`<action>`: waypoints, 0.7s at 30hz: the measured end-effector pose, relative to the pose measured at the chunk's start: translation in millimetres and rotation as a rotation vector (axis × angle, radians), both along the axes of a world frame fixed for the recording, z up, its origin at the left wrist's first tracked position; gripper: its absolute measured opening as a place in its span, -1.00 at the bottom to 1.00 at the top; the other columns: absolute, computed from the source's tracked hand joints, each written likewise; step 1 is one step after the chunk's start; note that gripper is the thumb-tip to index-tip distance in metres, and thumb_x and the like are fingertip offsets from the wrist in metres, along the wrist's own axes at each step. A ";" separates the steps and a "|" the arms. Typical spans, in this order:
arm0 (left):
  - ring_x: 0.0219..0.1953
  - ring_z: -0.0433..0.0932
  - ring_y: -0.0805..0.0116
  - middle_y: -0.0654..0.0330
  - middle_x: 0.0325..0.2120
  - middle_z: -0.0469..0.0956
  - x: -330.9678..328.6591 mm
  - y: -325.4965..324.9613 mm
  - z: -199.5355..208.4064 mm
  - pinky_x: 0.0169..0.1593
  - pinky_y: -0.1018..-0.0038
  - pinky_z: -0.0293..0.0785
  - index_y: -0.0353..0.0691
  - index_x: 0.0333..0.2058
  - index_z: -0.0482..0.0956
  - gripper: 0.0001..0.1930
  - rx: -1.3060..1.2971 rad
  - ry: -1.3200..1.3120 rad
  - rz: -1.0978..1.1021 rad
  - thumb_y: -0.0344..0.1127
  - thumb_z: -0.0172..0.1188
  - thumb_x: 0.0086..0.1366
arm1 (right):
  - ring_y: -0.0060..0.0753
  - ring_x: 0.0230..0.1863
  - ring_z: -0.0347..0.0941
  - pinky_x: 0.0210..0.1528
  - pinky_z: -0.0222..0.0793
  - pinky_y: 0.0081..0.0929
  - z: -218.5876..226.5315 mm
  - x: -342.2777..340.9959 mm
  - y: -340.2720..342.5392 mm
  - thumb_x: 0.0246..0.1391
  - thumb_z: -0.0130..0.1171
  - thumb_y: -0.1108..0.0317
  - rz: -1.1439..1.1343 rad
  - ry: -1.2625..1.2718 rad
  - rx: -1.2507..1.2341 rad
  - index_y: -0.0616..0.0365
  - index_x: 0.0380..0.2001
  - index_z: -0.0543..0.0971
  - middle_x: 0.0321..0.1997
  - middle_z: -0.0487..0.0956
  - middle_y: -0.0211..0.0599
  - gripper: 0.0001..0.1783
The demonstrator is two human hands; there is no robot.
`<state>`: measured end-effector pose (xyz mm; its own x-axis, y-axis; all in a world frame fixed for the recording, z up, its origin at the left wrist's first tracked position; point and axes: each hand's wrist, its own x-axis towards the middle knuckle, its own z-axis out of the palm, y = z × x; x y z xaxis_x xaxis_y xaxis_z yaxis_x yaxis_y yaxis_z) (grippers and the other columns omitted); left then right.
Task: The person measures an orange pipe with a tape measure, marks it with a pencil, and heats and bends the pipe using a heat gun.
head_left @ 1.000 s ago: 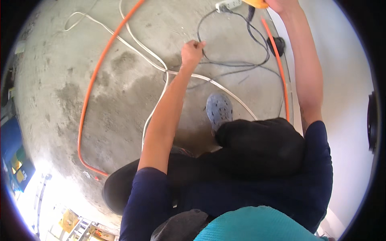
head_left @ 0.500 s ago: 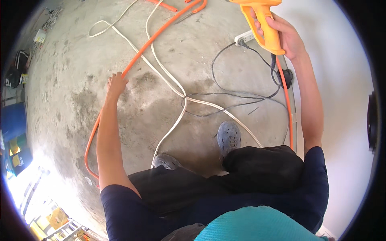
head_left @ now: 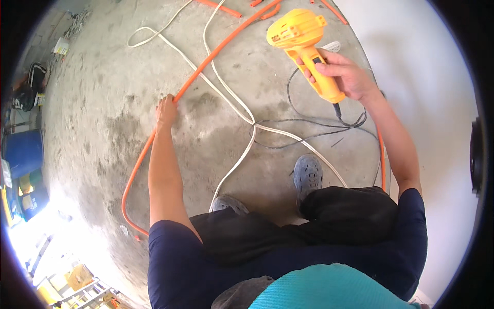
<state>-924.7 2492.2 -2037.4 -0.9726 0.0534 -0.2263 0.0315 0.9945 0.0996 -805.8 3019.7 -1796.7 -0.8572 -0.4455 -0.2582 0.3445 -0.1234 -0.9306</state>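
Note:
A long orange plastic conduit pipe [head_left: 211,58] curves across the concrete floor, from the top edge down to the lower left. My left hand [head_left: 165,112] is closed round it left of centre. In my right hand [head_left: 346,77], at the upper right, is a yellow heat gun [head_left: 297,32] held by its handle, with the fingers wrapped round the grip. The gun's wide body points up and left, apart from the pipe. From the handle's base a black cord [head_left: 337,110] runs down. I cannot see the nozzle.
White cables [head_left: 226,92] cross the floor between my hands. A white power strip [head_left: 332,47] lies partly behind the gun. Short orange pipe pieces [head_left: 226,9] lie at the top. The white wall [head_left: 432,139] rises at right. A stepladder [head_left: 85,296] stands lower left.
The heat gun has come down and left, and its body has turned so that more of it shows. My left hand still grips the pipe. The whole view has shifted slightly.

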 end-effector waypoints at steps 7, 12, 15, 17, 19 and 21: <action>0.03 0.58 -0.13 -0.10 -0.08 0.62 11.5 -29.3 23.1 0.06 0.04 0.48 -0.18 0.08 0.47 -0.73 0.353 0.084 -0.012 -0.30 0.10 0.46 | -0.58 -0.15 0.44 -0.01 0.42 -0.52 -31.5 -0.3 -38.2 0.35 0.14 0.15 -0.008 0.054 0.193 0.24 0.21 0.44 -0.09 0.56 -0.40 -0.50; -0.18 0.68 0.03 0.12 -0.30 0.68 17.5 16.7 84.5 -0.10 0.05 0.56 -0.01 0.09 0.51 -0.52 0.155 0.182 -0.041 0.21 -0.03 0.49 | -0.60 -0.20 0.43 -0.08 0.39 -0.56 -41.8 -6.5 4.6 0.44 0.03 0.20 -0.195 0.034 0.248 0.29 0.23 0.42 -0.14 0.56 -0.39 -0.54; -0.15 0.67 0.08 0.13 -0.30 0.69 34.8 -16.3 124.1 -0.06 0.07 0.54 -0.01 0.08 0.54 -0.39 0.074 0.196 0.049 0.37 -0.08 0.44 | -0.60 -0.22 0.37 -0.09 0.37 -0.56 -35.2 -15.3 -18.5 0.44 0.02 0.26 0.082 0.104 0.139 0.30 0.22 0.42 -0.13 0.54 -0.39 -0.58; -0.13 0.66 0.08 0.14 -0.31 0.69 53.0 -26.5 136.3 -0.05 0.07 0.54 0.00 0.07 0.56 -0.39 0.076 0.192 0.053 0.38 -0.08 0.44 | -0.59 -0.23 0.34 -0.09 0.34 -0.58 -36.7 -14.7 -36.3 0.43 0.01 0.31 -0.030 0.110 0.009 0.30 0.21 0.42 -0.13 0.53 -0.40 -0.61; -0.12 0.66 0.12 0.16 -0.32 0.69 58.3 -27.6 151.7 -0.05 0.10 0.53 -0.01 0.05 0.58 -0.38 0.050 0.218 0.004 0.39 -0.07 0.43 | -0.58 -0.20 0.37 -0.06 0.35 -0.55 -36.9 -21.5 -31.8 0.40 0.04 0.34 -0.065 0.164 0.004 0.31 0.18 0.44 -0.10 0.53 -0.39 -0.62; -0.11 0.66 0.13 0.15 -0.33 0.70 62.6 -21.1 157.8 -0.04 0.10 0.53 -0.02 0.08 0.58 -0.35 0.052 0.156 0.023 0.40 -0.07 0.43 | -0.60 -0.15 0.39 -0.02 0.36 -0.52 -45.3 -35.7 -5.8 0.36 0.12 0.36 -0.099 0.548 0.261 0.27 0.13 0.48 -0.09 0.53 -0.40 -0.65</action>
<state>-862.1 2471.2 -1879.5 -0.9968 0.0386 -0.0697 0.0280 0.9887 0.1471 -841.5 3013.9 -1842.0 -0.9302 -0.3382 0.1424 -0.1944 0.1253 -0.9729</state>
